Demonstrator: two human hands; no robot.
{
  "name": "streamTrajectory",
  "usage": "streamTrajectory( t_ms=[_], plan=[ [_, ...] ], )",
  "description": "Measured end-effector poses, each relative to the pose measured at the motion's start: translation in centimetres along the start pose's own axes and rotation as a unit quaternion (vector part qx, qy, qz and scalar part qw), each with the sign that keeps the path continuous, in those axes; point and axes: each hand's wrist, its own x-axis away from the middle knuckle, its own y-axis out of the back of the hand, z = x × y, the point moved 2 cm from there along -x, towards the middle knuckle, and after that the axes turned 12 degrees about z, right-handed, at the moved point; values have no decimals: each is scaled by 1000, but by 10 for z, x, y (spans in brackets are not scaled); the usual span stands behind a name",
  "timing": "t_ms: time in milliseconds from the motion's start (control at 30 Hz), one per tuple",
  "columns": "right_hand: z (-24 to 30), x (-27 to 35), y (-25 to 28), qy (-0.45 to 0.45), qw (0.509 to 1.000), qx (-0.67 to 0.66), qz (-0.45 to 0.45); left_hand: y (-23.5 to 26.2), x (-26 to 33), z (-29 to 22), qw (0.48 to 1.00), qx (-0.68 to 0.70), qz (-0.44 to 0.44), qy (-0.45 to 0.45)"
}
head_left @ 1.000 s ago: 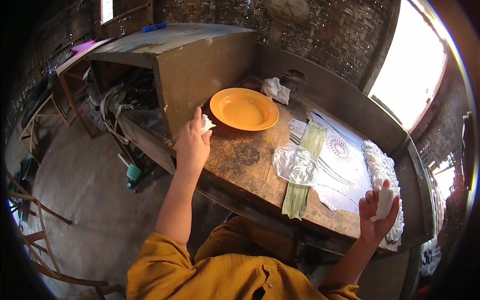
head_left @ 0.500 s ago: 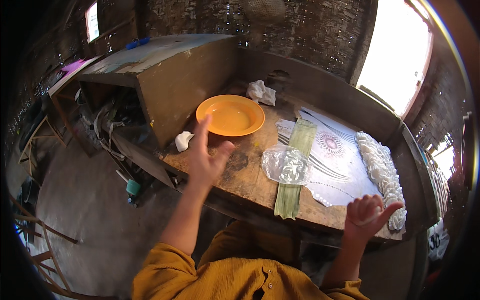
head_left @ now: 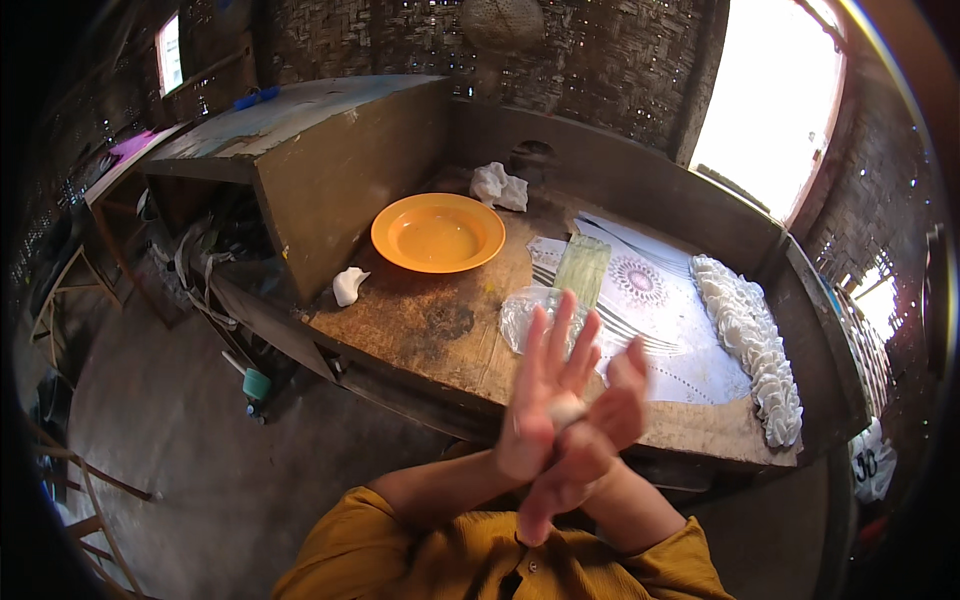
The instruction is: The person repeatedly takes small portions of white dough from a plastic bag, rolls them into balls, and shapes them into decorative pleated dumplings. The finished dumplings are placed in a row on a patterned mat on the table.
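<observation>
My two hands meet in front of my chest, over the near edge of the wooden table. A small white lump, like dough (head_left: 567,411), shows between the palms. My left hand (head_left: 538,405) has its fingers stretched upward, its palm against the lump. My right hand (head_left: 598,430) presses across from the other side, its thumb low and its fingers blurred by motion. Just beyond the hands lie a clear plastic sheet (head_left: 520,316) and a strip of green leaf (head_left: 584,265), partly hidden by my fingers.
On the table stands an orange plate (head_left: 438,262) with liquid in it. White dough pieces (head_left: 350,286) and a crumpled white bundle (head_left: 499,187) lie near it. Rows of white ruffled pieces (head_left: 745,345) line the right side of a patterned sheet (head_left: 690,360). A wooden box (head_left: 350,175) bounds the left.
My left hand has come right and down from near the plate. My right hand, earlier curled around the white lump at the right, has moved left, and both palms now meet on it.
</observation>
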Motion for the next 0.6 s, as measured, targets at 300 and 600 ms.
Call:
streamTrajectory(
  t_ms=[300,600],
  plan=[
    [-2,21,-10,20,954,-280,106,31,-4,-18,977,144,-150,38],
    [-41,-3,27,-217,930,-298,5,30,-2,-10,976,123,-158,90]
  ],
)
